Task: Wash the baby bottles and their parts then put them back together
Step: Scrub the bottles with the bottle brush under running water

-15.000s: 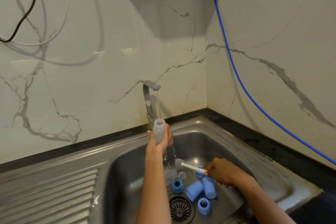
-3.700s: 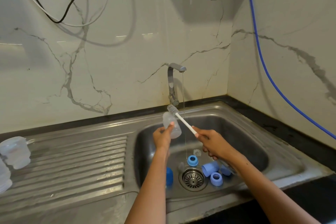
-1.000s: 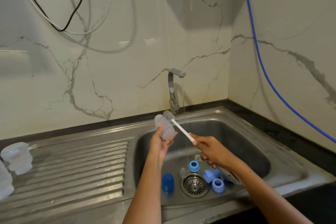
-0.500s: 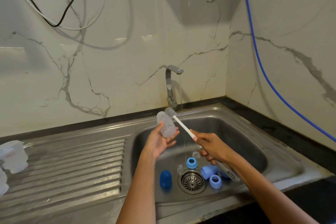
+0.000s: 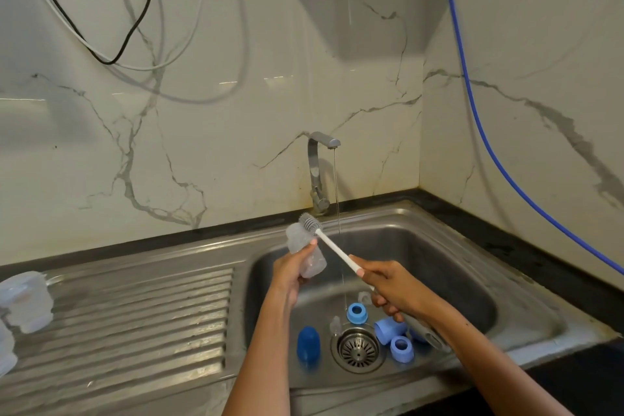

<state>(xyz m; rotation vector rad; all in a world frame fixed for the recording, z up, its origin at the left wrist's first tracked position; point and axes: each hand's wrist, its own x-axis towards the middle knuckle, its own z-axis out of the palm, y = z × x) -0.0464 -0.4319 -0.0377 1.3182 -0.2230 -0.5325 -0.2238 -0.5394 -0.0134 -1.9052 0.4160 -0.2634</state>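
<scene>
My left hand (image 5: 291, 272) grips a clear baby bottle (image 5: 305, 253) tilted over the sink basin (image 5: 449, 267), its neck pointing up and left. My right hand (image 5: 393, 290) holds a white bottle brush (image 5: 334, 248) by the handle. The grey bristle head lies against the bottle's upper end, outside it. On the basin floor lie a dark blue cap (image 5: 308, 343), a blue ring (image 5: 357, 312), a light blue cap (image 5: 388, 331), another blue ring (image 5: 401, 348) and a small clear teat (image 5: 335, 324) beside the drain (image 5: 358, 349).
A thin stream of water runs from the tap (image 5: 319, 172) into the basin. Two clear bottles (image 5: 25, 300) stand at the left edge of the ribbed drainboard (image 5: 135, 324). A blue hose (image 5: 479, 132) and cables hang on the marble walls.
The brush head has slid a little along the outside of the bottle's upper end. Both hands stay over the basin in nearly the same place.
</scene>
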